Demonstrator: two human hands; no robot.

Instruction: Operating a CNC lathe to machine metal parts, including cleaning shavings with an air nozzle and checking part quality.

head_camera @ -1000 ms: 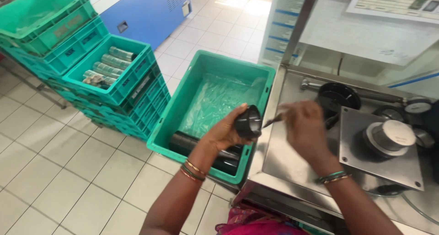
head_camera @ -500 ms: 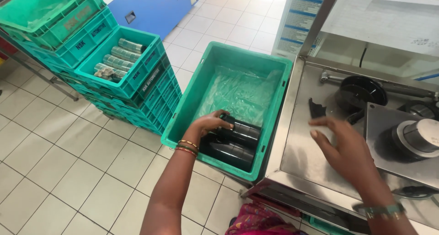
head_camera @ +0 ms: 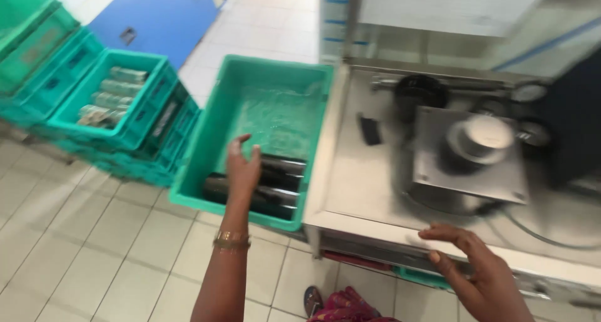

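perhaps wrapped greenish packs fill the left crate.

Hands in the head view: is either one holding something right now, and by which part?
Nothing is held. The left hand hovers open over the dark cylinders in the green crate; the right hand is spread open at the metal bench edge.

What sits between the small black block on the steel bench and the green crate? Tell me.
Head view: only bare steel bench top lies between the small black block and the green crate, up to the bench's left edge. Nothing rests there.
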